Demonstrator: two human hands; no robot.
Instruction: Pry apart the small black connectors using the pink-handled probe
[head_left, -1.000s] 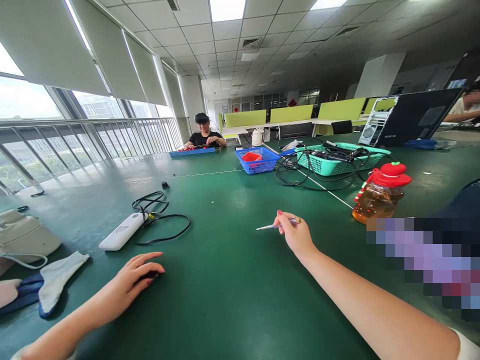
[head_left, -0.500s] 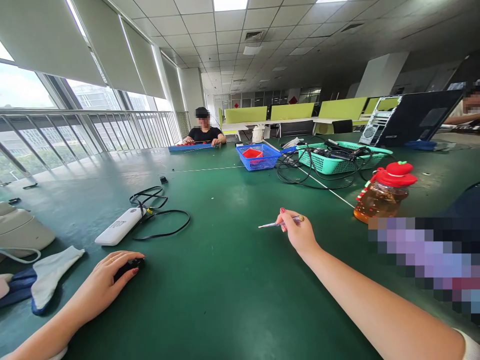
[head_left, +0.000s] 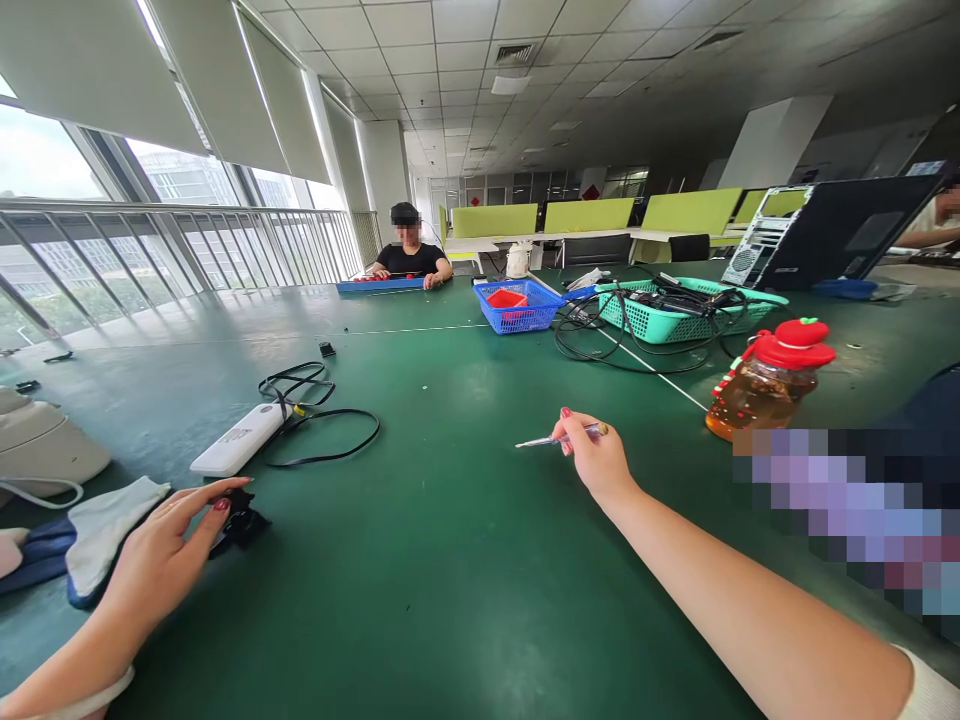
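Note:
At the lower left, my left hand (head_left: 159,548) has its thumb and fingers closed on the upper left part of a small black object (head_left: 244,522), whose kind I cannot make out. Right of centre, my right hand (head_left: 600,468) pinches a small screwdriver (head_left: 536,441) with a thin metal shaft and a clear handle. Its tip points left, a little above the green table (head_left: 420,580). Beyond my left hand lies a white power bank (head_left: 241,440) with a looped black cable (head_left: 367,440).
A blue and white cloth (head_left: 101,530) lies beside my left forearm. Further off are a blue basket (head_left: 525,318), a green basket (head_left: 652,327) of cables and a red-lidded bottle (head_left: 765,395). A person (head_left: 409,255) sits at the far end with a blue tray (head_left: 381,286).
My left hand has shifted left and its grip has changed, so more of the black object shows. My right hand and the screwdriver stay nearly still.

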